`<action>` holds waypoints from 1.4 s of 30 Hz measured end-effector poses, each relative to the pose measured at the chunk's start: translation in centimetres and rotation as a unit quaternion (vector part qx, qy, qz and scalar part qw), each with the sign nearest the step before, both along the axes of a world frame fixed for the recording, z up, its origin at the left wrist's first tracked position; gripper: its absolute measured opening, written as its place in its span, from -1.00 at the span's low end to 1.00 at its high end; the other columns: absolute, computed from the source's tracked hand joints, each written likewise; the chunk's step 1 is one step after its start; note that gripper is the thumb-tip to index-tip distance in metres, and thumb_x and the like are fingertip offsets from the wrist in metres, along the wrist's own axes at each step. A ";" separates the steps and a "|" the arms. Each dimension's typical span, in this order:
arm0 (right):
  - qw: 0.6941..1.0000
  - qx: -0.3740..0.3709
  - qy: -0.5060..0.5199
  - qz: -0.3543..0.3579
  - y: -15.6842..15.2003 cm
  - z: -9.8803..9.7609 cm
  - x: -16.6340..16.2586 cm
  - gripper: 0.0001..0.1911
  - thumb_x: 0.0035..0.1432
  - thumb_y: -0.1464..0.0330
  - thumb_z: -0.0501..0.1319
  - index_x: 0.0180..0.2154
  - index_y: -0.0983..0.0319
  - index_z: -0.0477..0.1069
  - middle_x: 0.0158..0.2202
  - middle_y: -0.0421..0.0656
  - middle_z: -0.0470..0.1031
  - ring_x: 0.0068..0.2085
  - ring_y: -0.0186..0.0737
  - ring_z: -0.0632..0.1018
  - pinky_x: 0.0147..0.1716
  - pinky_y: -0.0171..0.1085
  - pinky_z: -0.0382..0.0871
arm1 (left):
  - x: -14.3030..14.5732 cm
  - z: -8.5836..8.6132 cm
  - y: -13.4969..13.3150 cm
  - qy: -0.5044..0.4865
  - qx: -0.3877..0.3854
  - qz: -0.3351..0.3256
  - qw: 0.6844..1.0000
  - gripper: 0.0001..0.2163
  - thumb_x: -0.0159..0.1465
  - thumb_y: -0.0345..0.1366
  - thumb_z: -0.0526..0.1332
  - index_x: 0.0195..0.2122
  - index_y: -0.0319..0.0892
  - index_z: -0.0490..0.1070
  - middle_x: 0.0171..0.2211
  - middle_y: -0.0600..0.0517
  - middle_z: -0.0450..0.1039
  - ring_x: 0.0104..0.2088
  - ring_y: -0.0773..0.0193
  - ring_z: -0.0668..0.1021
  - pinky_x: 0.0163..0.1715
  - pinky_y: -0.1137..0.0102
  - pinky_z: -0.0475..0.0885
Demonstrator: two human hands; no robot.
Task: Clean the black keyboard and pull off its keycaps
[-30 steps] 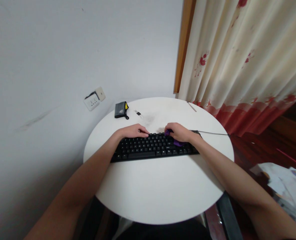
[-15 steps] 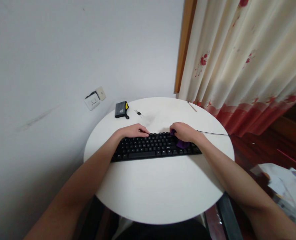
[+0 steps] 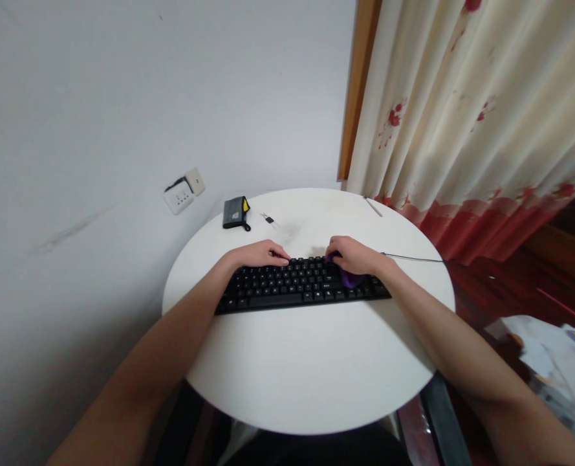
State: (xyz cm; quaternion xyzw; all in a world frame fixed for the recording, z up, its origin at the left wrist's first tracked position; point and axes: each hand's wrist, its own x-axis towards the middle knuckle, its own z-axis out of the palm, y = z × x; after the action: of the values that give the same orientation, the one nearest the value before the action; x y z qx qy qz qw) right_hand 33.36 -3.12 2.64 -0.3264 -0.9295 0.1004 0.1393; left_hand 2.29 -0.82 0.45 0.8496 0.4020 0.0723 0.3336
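A black keyboard [image 3: 287, 283] lies across the round white table [image 3: 316, 369]. My left hand [image 3: 264, 253] is closed on its far edge, left of the middle, thumb toward the keys and fingertips partly hidden. Bunched in my right hand [image 3: 351, 254] is a purple cloth [image 3: 351, 279], pressed against the top row of keys right of the middle. Part of the cloth hangs down over the keys below the palm.
A small dark pouch [image 3: 236, 213] with a yellow patch stands at the back left, with a small black item [image 3: 268, 219] beside it. A thin cable [image 3: 413, 259] runs off the right edge. A pale stick [image 3: 373, 206] lies at the back right, near the curtain [image 3: 442, 129].
My right hand has slid slightly to the left along the keyboard's far edge with the purple cloth. My left hand has stayed in place.
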 end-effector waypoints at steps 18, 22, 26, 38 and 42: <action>0.997 -0.054 -0.011 -0.046 1.2 0.9 2.6 -0.71 0.02 0.52 0.14 -0.26 0.26 0.60 -0.25 -0.04 0.61 -0.23 -0.15 0.55 -0.18 -0.24 0.34 | -0.2 0.0 -0.1 0.004 -0.003 0.008 1.000 -0.62 0.22 0.00 0.25 -0.07 -0.11 0.58 -0.08 -0.01 0.59 -0.08 0.18 0.56 -0.03 0.39 0.35; 0.998 -0.040 0.037 -0.023 0.7 0.0 0.6 -0.73 0.07 0.51 0.15 -0.24 0.26 0.58 -0.21 -0.06 0.60 -0.18 -0.15 0.54 -0.11 -0.24 0.32 | -0.1 0.1 -0.1 0.007 -0.001 0.003 1.000 -0.63 0.23 0.00 0.24 -0.07 -0.10 0.58 -0.08 0.00 0.59 -0.08 0.19 0.56 -0.03 0.40 0.35; 0.997 -0.018 0.081 -0.007 0.2 -0.9 -1.1 -0.75 0.13 0.51 0.14 -0.21 0.25 0.56 -0.19 -0.08 0.59 -0.16 -0.17 0.53 -0.09 -0.25 0.31 | 0.0 0.1 0.0 0.008 -0.001 -0.001 1.000 -0.64 0.23 -0.01 0.24 -0.07 -0.10 0.58 -0.09 0.00 0.60 -0.08 0.19 0.57 -0.04 0.40 0.35; 0.997 0.001 -0.046 -0.056 0.3 0.4 1.2 -0.68 0.01 0.56 0.16 -0.25 0.23 0.61 -0.23 -0.03 0.61 -0.19 -0.09 0.55 -0.17 -0.21 0.33 | 0.2 0.3 -0.3 -0.003 -0.007 0.008 1.000 -0.63 0.22 -0.02 0.26 -0.06 -0.11 0.58 -0.09 -0.01 0.60 -0.09 0.19 0.57 -0.05 0.39 0.36; 0.998 0.007 -0.033 -0.049 0.1 0.2 0.7 -0.69 0.02 0.55 0.16 -0.24 0.24 0.60 -0.23 -0.02 0.61 -0.18 -0.09 0.55 -0.16 -0.20 0.33 | 0.2 0.3 -0.3 -0.004 -0.006 0.007 1.000 -0.64 0.22 -0.03 0.25 -0.06 -0.11 0.58 -0.09 -0.02 0.60 -0.10 0.18 0.57 -0.04 0.38 0.36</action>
State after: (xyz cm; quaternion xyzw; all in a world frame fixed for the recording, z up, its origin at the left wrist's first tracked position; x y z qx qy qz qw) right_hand 34.07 -2.97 2.79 -0.3738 -0.9171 0.0762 0.1154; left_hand 2.48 -1.15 0.76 0.8446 0.4068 0.0750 0.3398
